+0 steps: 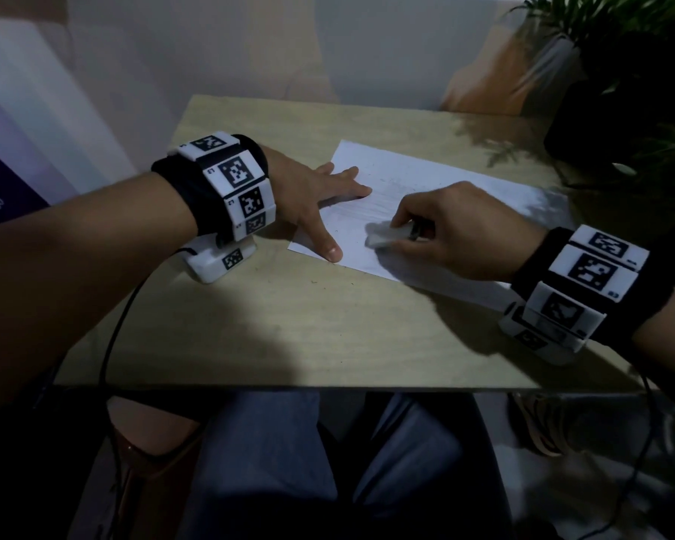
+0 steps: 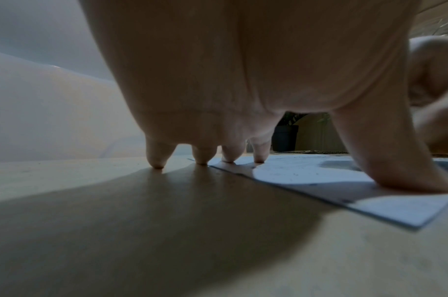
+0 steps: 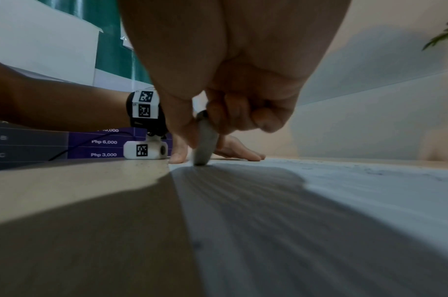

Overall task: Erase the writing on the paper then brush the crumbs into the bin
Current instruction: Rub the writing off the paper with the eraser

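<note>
The left hand (image 1: 312, 192) lies flat, fingers spread, pinning the paper (image 1: 437, 181) to the tabletop (image 1: 289, 325) so it cannot slide while the right hand (image 1: 456, 231) (grip closed around the eraser (image 1: 386, 233)) rubs.

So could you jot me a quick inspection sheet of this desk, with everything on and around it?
Surface: wooden table, partly in shadow.
Job's things: paper flat on the table; eraser pressed on it; a few dark crumbs on the paper. No bin in view.
Clutter: nothing seen.
Hands: left hand spread flat, fingertips pinning the paper's edge; right hand grips the eraser.
Cables: black cable from the left wrist camera, hanging over the table edge.
Surroundings: potted plant at the far right; purple price poster on the left.
</note>
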Demonstrator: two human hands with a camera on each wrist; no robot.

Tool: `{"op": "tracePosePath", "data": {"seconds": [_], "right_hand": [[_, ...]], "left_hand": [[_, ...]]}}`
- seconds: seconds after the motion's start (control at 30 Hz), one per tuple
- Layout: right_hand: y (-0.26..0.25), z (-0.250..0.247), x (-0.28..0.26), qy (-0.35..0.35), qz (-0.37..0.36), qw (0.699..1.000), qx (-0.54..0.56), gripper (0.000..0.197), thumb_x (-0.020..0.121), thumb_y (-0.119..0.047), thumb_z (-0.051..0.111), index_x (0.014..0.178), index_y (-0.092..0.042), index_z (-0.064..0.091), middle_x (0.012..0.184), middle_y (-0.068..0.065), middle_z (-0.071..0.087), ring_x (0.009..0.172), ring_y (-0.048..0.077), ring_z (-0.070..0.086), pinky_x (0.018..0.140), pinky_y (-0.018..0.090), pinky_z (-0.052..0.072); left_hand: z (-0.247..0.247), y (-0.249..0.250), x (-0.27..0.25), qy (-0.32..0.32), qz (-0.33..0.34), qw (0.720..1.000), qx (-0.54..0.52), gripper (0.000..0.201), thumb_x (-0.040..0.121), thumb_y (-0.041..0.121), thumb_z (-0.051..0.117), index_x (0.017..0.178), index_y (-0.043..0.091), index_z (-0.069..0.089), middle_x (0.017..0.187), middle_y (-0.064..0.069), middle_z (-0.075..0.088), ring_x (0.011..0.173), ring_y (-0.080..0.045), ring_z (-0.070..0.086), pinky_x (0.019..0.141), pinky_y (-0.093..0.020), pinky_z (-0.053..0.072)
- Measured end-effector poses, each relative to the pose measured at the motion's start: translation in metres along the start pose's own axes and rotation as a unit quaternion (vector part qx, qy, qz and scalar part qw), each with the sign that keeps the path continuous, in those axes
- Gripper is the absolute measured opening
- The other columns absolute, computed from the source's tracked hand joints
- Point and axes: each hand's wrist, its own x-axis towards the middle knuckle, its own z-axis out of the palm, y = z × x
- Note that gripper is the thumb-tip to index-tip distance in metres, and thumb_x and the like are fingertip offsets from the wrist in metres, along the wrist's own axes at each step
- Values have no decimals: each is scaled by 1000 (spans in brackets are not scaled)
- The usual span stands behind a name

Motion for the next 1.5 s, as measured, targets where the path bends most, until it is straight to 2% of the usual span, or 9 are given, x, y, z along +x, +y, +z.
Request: {"op": "tracePosePath", "data": {"seconds": [0.2, 0.37, 0.5, 0.67, 0.83, 1.0, 1.17, 1.33, 1.5], "right_hand": [[-8, -4, -6, -71, -26, 995, 68, 28, 83, -52, 65, 92, -27, 72, 68, -14, 61, 66, 3, 57, 63, 21, 42], [-3, -6, -2, -13, 1, 999, 47, 52, 75, -67, 48, 91, -23, 72, 74, -9, 66, 69, 10, 59, 69, 34, 49], [-4, -2, -6, -63, -26, 994, 80, 32, 83, -53, 62, 97, -27, 72, 74, -11, 65, 70, 3, 58, 65, 23, 43], [-1, -4, -1, 13, 14, 1000, 23, 64, 70, -72, 39, 93, -22, 72, 76, -7, 66, 69, 14, 58, 70, 38, 50], [-5, -3, -8, -64, -24, 994, 82, 44, 77, -63, 56, 95, -27, 72, 73, -11, 64, 69, 4, 57, 65, 24, 43], [1, -5, -2, 17, 16, 999, 29, 57, 70, -69, 43, 89, -23, 72, 72, -8, 65, 68, 12, 58, 67, 35, 48], [-5, -3, -10, -74, -25, 993, 91, 45, 75, -64, 55, 96, -28, 72, 74, -11, 65, 69, 4, 58, 66, 26, 45], [4, -3, -3, 13, 13, 1000, 10, 58, 72, -72, 44, 92, -25, 72, 75, -9, 65, 70, 13, 59, 66, 33, 46], [-4, -2, -9, -63, -21, 996, 59, 54, 76, -71, 49, 96, -27, 72, 70, -15, 61, 66, 2, 56, 64, 25, 42]], "left_hand": [[0, 0, 1, 1, -1, 1000, -4, 117, 71, 69, 77, 157, 56, -2, 161, 33, -22, 150, 0, -21, 126, -48, -4], [1, -1, 1, 0, 2, 1000, 0, 121, 67, 72, 76, 157, 56, -3, 162, 31, -23, 151, 0, -21, 126, -49, -2], [1, 7, -3, 8, -5, 1000, 0, 113, 75, 68, 72, 159, 52, -3, 163, 27, -23, 152, -3, -20, 126, -47, -4], [2, 6, -4, 10, -1, 1000, -8, 117, 70, 72, 72, 158, 52, -1, 164, 27, -22, 152, -2, -20, 126, -45, -3], [1, 5, -3, 5, 1, 1000, -7, 120, 66, 72, 73, 158, 52, -1, 164, 28, -22, 151, -1, -21, 127, -47, -3], [2, 4, -1, 5, 2, 1000, -9, 120, 66, 73, 73, 159, 52, -1, 164, 28, -22, 151, -2, -21, 127, -48, -3], [1, 5, -2, 9, -2, 1000, -6, 115, 73, 69, 75, 158, 52, -1, 163, 29, -22, 151, -1, -20, 126, -46, -3], [3, 3, -1, 10, 2, 1000, -11, 118, 69, 72, 74, 158, 54, 0, 162, 31, -21, 151, 0, -20, 126, -47, -2], [2, 2, -1, 3, 4, 1000, -12, 121, 63, 75, 73, 157, 54, 0, 162, 31, -22, 150, 1, -21, 127, -47, -3]]}}
